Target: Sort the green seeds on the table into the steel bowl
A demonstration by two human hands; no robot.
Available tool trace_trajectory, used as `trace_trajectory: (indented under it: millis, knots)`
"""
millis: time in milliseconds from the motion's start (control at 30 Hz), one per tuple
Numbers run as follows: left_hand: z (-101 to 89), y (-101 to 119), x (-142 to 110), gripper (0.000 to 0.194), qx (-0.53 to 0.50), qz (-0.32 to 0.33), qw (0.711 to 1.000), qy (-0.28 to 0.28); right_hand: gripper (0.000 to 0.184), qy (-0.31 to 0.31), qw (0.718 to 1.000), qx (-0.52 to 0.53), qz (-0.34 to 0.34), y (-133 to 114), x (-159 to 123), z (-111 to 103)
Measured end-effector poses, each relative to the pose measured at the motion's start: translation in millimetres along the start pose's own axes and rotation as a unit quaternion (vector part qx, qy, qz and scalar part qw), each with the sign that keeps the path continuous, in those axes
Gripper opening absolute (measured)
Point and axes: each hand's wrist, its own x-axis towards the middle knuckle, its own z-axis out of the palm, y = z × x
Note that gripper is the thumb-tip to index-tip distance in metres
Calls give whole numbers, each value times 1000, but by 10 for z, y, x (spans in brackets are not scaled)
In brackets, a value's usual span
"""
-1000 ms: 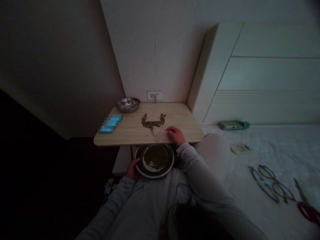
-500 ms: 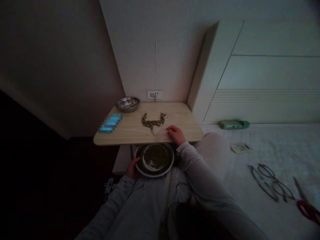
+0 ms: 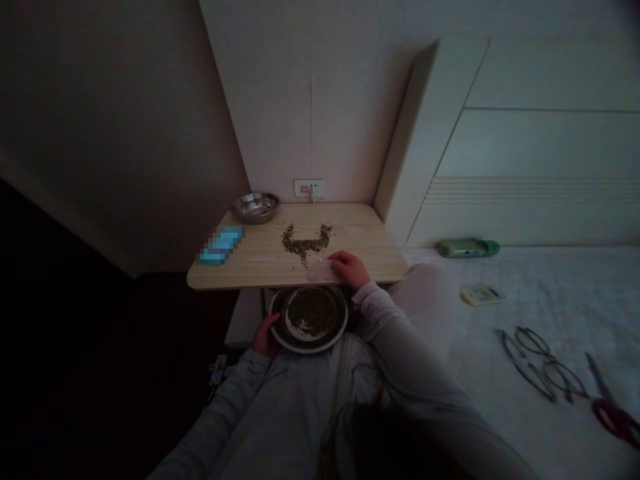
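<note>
A small wooden table (image 3: 360, 233) stands against the wall with a heap of small dark seeds (image 3: 304, 243) on it. My right hand (image 3: 350, 269) rests near the table's front edge, fingers closed on a pale flat card (image 3: 320, 269) just below the heap. My left hand (image 3: 264, 335) grips the left rim of a round metal bowl (image 3: 310, 319) held under the table's front edge, over my lap. The bowl holds more of the same seeds.
An empty metal bowl (image 3: 255, 207) sits at the table's back left, a blurred blue object (image 3: 221, 244) at its left. A wall socket (image 3: 309, 189) is behind. On the bed to the right lie a green case (image 3: 467, 249), a small device (image 3: 482, 294), glasses (image 3: 537, 363) and scissors (image 3: 613, 407).
The loose seeds between the heap and the card have gone, and the heap looks a little smaller. Both hands stay almost where they were.
</note>
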Motion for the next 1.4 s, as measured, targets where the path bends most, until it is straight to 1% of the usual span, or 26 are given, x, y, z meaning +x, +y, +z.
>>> trace_trajectory:
  millis: [100, 333, 467, 533, 733, 900, 1100, 1233, 1400]
  knots:
    - [11, 0, -6, 12, -10, -4, 1000, -4, 25, -14, 1000, -6, -14, -2, 2, 12]
    - [18, 10, -16, 17, 3, -1, 1000, 6, 25, -10, 999, 11, -30, 8, 19, 7]
    - [-13, 3, -2, 11, -2, 3, 1000, -4, 25, 42, 999, 29, -10, -9, 14, -11]
    - [-12, 4, -6, 12, 2, -1, 1000, -7, 25, 66, 998, 26, -2, -13, 10, -14]
    - [31, 16, -36, 17, 13, -1, 1000, 12, 24, 86, 996, 5, -3, -31, -1, -2]
    - [44, 18, -54, 18, 7, 0, 1000, -2, 24, 77, 997, -1, 3, -43, -7, -5]
    - [43, 13, -47, 24, 3, -5, 1000, 6, 22, 78, 997, 14, 0, -43, -15, -17]
    - [43, 14, -49, 23, 3, -8, 1000, 7, 21, 81, 997, 6, 1, -65, -23, -15]
    - [41, 13, -46, 20, 5, -2, 1000, 2, 18, 70, 997, 23, 1, -59, -17, -14]
